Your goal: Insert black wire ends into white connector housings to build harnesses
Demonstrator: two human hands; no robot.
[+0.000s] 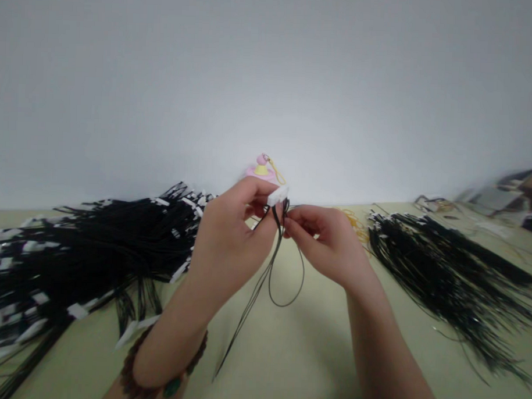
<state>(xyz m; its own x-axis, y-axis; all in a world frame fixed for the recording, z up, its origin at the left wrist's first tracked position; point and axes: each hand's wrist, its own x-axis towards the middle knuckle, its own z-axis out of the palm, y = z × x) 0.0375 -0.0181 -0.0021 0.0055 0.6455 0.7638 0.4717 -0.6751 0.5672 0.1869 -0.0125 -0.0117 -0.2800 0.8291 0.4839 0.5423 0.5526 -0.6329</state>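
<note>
Two hands pinch a white tag and its black cords just in front of a pink toy

The left hand [232,239] grips the white tag [278,195] firmly between thumb and fingers, while the right hand [328,242] pinches the black cords [274,275] just below it, their loop hanging free. Relative to the pink toy [262,169], two tagged bundles of black cord lie on the table [287,351]: one left [89,257], one right [446,275]. One yellow cord [354,225] lies right, partly behind the right hand.

Brown beaded bracelet [131,381], one green bead [172,387]
</note>
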